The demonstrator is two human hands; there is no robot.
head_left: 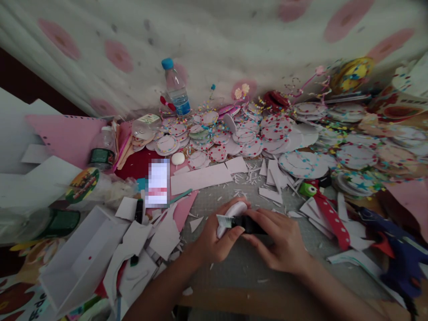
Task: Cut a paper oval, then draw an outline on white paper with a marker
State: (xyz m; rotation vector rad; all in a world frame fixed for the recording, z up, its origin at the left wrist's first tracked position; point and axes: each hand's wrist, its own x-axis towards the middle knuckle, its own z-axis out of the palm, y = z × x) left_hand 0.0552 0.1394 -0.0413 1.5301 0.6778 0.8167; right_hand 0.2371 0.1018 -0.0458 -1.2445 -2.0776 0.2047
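Note:
My left hand is closed around a small white disc, which is tilted up on its edge. In my right hand is a black-handled utility knife. Its pale blade points left and lies across the face of the disc, though I cannot tell how deep it bites. My left thumb presses close beside the front of the knife. Both hands are held just above a grey cutting mat strewn with white scraps.
Stacks of white discs with coloured beads line the back, near a water bottle. A lit phone and a white open box are on the left. To the right are red dotted scissors and a blue glue gun.

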